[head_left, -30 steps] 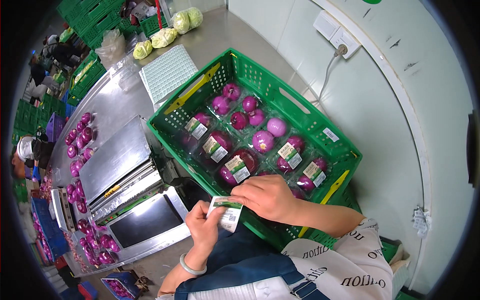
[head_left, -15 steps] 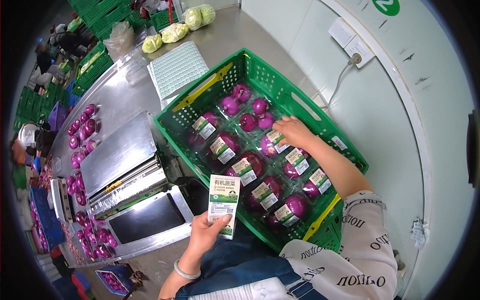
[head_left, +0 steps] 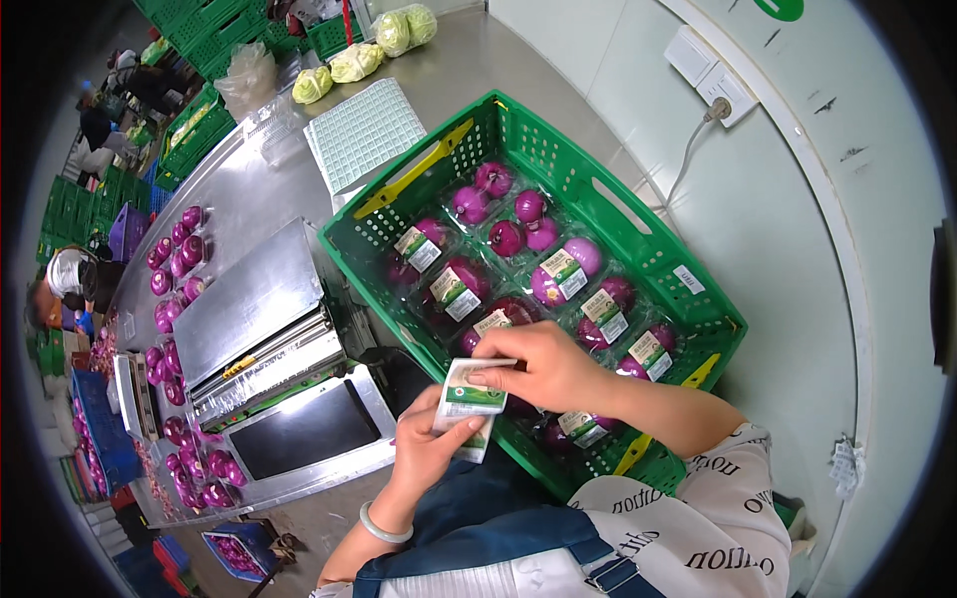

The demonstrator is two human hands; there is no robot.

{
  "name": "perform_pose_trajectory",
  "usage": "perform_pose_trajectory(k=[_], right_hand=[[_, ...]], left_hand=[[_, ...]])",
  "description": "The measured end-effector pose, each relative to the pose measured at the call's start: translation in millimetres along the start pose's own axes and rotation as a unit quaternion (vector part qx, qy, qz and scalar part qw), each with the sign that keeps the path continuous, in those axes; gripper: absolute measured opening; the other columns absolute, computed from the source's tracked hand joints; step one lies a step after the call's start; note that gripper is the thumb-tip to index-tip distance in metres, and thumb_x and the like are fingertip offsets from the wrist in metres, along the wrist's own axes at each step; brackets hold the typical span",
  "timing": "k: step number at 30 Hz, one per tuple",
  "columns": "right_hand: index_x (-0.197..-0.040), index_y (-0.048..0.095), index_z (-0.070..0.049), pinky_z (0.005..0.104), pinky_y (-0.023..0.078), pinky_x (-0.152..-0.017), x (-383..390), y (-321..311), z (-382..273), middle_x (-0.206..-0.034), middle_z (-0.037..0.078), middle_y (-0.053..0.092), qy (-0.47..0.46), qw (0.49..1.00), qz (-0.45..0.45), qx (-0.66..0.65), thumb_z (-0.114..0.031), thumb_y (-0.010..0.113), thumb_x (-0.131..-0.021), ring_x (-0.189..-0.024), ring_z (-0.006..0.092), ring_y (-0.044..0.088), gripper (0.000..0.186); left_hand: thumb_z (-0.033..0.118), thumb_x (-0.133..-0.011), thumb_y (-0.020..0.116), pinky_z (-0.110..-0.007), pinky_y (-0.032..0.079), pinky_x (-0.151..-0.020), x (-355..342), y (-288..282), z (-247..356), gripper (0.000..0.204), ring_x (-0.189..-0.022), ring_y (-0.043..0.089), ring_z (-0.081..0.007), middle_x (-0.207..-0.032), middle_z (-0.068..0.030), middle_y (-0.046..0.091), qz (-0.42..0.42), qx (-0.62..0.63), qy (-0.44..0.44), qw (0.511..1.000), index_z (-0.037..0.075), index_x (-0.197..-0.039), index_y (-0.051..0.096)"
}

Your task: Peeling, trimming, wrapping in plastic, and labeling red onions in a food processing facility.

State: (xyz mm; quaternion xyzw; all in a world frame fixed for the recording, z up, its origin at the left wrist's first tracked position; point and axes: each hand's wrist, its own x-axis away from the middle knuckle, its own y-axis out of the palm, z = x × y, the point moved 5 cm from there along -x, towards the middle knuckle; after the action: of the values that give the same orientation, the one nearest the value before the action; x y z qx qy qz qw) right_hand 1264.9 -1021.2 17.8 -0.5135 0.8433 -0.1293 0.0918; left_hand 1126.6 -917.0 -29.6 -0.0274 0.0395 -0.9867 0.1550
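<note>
Between my hands is a strip of white-and-green labels (head_left: pixel 473 397), in front of the near edge of a green plastic crate (head_left: pixel 653 254). My left hand (head_left: pixel 424 453) is closed on the strip's lower end. Thumb and fingers of my right hand (head_left: pixel 543 364) pinch its upper end, bending the strip. Inside the crate lie several clear packs of purple onions (head_left: pixel 583 254). Many bear a label; the onion packs at the far end (head_left: pixel 471 204) show none. My right hand and forearm hide some of the near packs.
Left of the crate, a metal wrapping machine with a dark panel (head_left: pixel 304 429) stands on the steel table (head_left: pixel 274 189). Purple onions (head_left: pixel 189 249) lie beyond it. A pale green gridded tray (head_left: pixel 367 135) and cabbages (head_left: pixel 357 62) sit farther back. A plugged cord (head_left: pixel 690 149) hangs along the right wall.
My right hand has left a labelled onion pack in the crate and come toward me to the label strip. The strip, straight before, is now bent between both hands.
</note>
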Motion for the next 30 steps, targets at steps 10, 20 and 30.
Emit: perform_pose_trajectory(k=[10, 20, 30], right_hand=[[-0.079, 0.06, -0.004, 0.0357, 0.047, -0.056, -5.9, 7.6, -17.2, -0.07, 0.006, 0.059, -0.174, 0.974, 0.094, 0.111, -0.016, 0.067, -0.077, -0.064, 0.025, 0.06, 0.014], [-0.102, 0.053, -0.007, 0.0426, 0.047, -0.081, -102.3, -128.7, 169.7, -0.099, 0.011, 0.059, 0.068, 0.903, -0.034, 0.422, -0.022, 0.078, -0.064, -0.103, 0.0313, 0.054, 0.048], [-0.116, 0.056, -0.007, 0.0363, 0.044, -0.091, -81.5, -98.4, 216.0, -0.117, 0.01, 0.055, -0.061, 0.827, -0.059, 0.555, -0.015, 0.063, -0.08, -0.106, 0.0262, 0.053, 0.037]], left_hand=[[0.003, -0.081, 0.065, -0.021, 0.044, -0.059, 3.3, -9.6, -4.3, 0.009, -0.067, 0.055, -0.0057, -0.075, -0.0019, 0.063, 0.131, 0.045, -0.075, 0.988, -0.002, -0.089, 0.064], [0.016, -0.085, 0.067, -0.023, 0.048, -0.066, 24.1, -21.5, -39.1, 0.021, -0.074, 0.061, -0.007, -0.085, -0.0037, 0.069, 0.046, 0.128, -0.259, 0.956, 0.0, -0.099, 0.068], [0.013, -0.086, 0.066, -0.023, 0.048, -0.067, 16.8, -29.6, -36.2, 0.018, -0.076, 0.061, -0.0073, -0.087, -0.0045, 0.069, 0.094, 0.144, -0.25, 0.953, 0.0, -0.098, 0.068]])
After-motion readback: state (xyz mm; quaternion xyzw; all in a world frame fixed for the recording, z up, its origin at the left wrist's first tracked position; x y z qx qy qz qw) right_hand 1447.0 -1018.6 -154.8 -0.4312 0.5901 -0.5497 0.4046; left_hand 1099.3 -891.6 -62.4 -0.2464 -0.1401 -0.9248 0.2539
